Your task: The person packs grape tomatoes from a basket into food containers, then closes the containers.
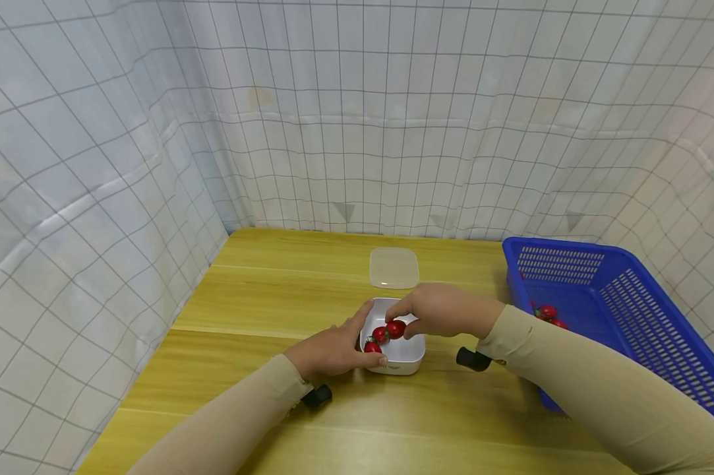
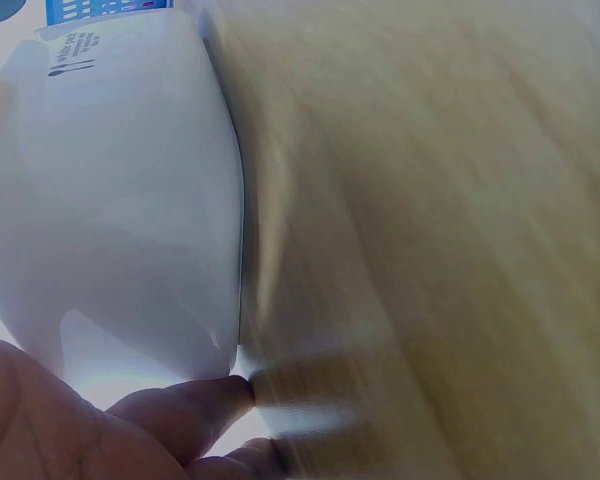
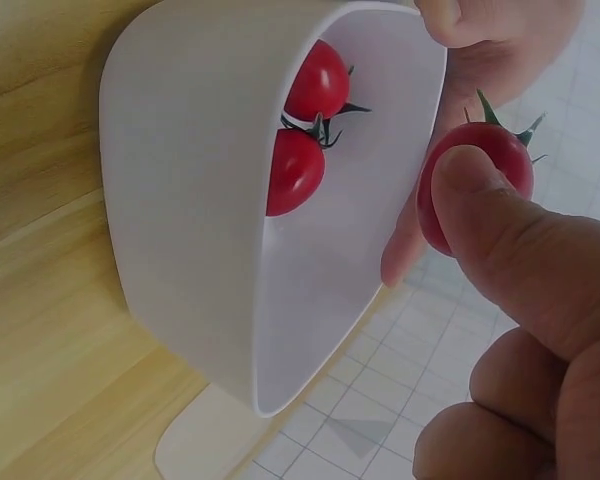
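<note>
Yellow wooden worktop (image 1: 262, 297) carries the white tub (image 1: 405, 356). I see my left hand (image 1: 333, 349) with its fingers curled round the tub's side. My right hand (image 1: 440, 310) pinches a cherry tomato (image 1: 395, 328) above it; two tomatoes (image 3: 305, 130) lie inside.

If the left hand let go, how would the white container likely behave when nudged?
The white container looks like thin plastic holding two cherry tomatoes, so it is probably light and would slide on the smooth wooden table. Its low, wide shape suggests it would hardly tip. The left hand grips its side, perhaps for that reason, while the right hand pinches a third tomato.
</note>
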`<state>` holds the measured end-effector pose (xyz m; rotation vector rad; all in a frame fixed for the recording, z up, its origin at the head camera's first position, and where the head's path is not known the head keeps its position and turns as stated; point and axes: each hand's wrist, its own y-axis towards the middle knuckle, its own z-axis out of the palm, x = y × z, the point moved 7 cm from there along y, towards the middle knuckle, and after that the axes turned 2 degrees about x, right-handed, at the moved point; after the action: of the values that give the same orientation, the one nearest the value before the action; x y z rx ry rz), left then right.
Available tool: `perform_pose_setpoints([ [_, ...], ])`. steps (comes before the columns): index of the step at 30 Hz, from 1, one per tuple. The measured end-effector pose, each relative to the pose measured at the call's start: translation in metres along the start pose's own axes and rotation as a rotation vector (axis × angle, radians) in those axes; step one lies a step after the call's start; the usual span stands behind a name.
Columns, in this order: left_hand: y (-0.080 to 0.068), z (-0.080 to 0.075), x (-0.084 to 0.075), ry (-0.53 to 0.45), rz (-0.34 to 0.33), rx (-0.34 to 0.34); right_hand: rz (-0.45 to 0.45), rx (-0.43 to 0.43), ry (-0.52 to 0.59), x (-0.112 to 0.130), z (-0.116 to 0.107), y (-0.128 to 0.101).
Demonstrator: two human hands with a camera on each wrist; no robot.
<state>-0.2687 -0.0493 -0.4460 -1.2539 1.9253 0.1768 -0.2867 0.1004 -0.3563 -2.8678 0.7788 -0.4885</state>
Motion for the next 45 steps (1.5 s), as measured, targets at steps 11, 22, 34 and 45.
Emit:
perform_pose_setpoints([
  [11, 0.0, -0.0001, 0.001, 0.008, -0.011, -0.005, -0.034, -0.015, 0.001, 0.0022, 0.0008, 0.0012],
  [22, -0.0004, 0.0001, 0.0016, -0.001, -0.018, -0.003, -0.028, -0.014, -0.007, 0.0049, 0.0015, 0.0028],
  [34, 0.0002, 0.0004, 0.0022, -0.006, -0.011, -0.003, -0.041, -0.011, -0.009, 0.0083, 0.0014, 0.003],
  [45, 0.0007, 0.0006, 0.0033, -0.005, -0.014, -0.001, 0.0, -0.001, 0.01, 0.0045, 0.003, 0.003],
])
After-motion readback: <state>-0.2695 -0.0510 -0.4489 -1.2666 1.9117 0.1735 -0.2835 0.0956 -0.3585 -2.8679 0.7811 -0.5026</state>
